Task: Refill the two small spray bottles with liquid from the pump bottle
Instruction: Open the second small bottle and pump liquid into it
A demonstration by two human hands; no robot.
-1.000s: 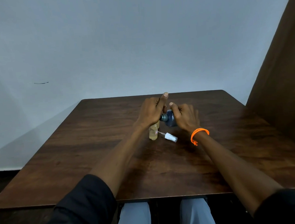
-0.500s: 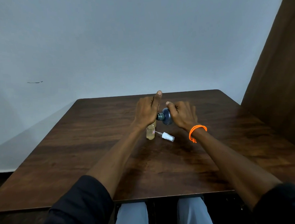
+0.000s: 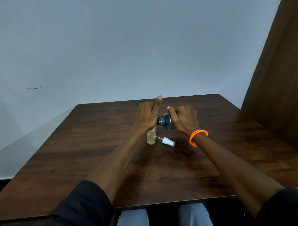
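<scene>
From the head camera, both hands meet over the far middle of a dark wooden table (image 3: 88,149). The right hand (image 3: 183,121) curls its fingers (image 3: 189,111) around the body of a dark blue pump bottle (image 3: 167,121), which lies tilted on its side with its neck pointing left toward the other hand; the thumb rests on top of the bottle's shoulder. An orange bracelet (image 3: 198,136) circles that wrist.

The left hand (image 3: 147,117) wraps loosely around the top of a small spray bottle (image 3: 151,137), a clear one holding pale yellowish liquid, standing upright on the table below the palm. The thumb (image 3: 158,102) sticks straight up, free of anything, while the other fingers are folded around the bottle's upper part, which they hide. The pump bottle's neck reaches the left hand just beside the base of that thumb, right above the small bottle's mouth; whether liquid flows cannot be told.

A white sprayer cap (image 3: 168,142) with its thin dip tube lies flat on the table, just right of the small bottle and nearer the person than the right hand's fingers.
</scene>
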